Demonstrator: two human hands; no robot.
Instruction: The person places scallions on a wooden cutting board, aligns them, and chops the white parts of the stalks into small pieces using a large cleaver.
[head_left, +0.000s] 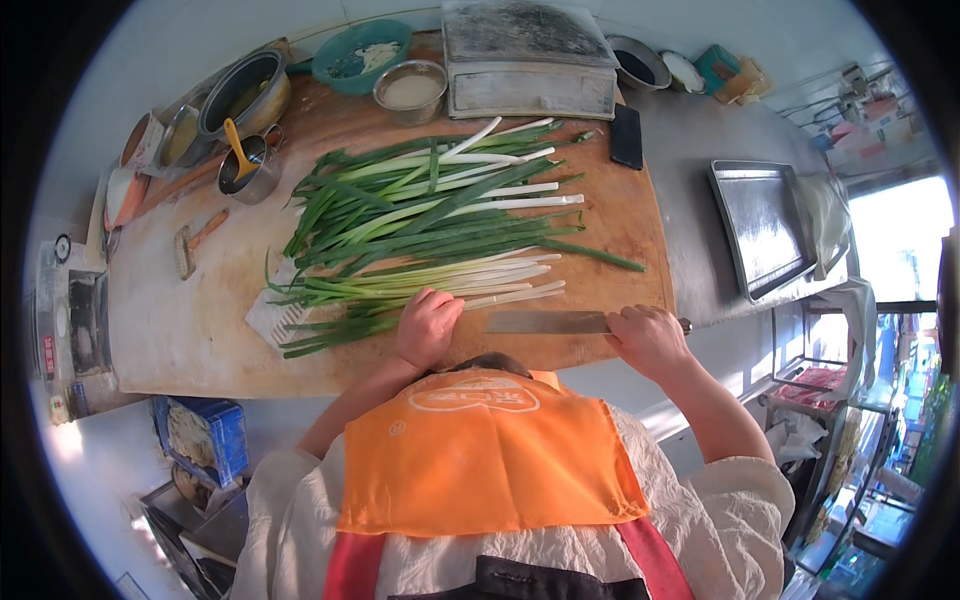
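Observation:
My left hand (430, 327) is closed around the front green onions, whose green tops (337, 334) stick out to its left and pale stalks to its right. In my right hand (646, 339) is the handle of a kitchen knife (551, 322). Its broad blade lies low over the wooden board (600, 259), pointing left towards my left hand. Just beyond the hands is a small row of pale-stemmed green onions (480, 276). Farther back a large heap of long green onions (427, 195) spreads across the board, white ends mostly to the right.
A wooden-handled brush (191, 244) and a metal pot (251, 180) with a yellow-handled utensil stand left. Along the back are a green basin (337, 56), a metal bowl (411, 90) and a whitish box (531, 94). A phone (626, 136) and a metal tray (761, 225) lie right.

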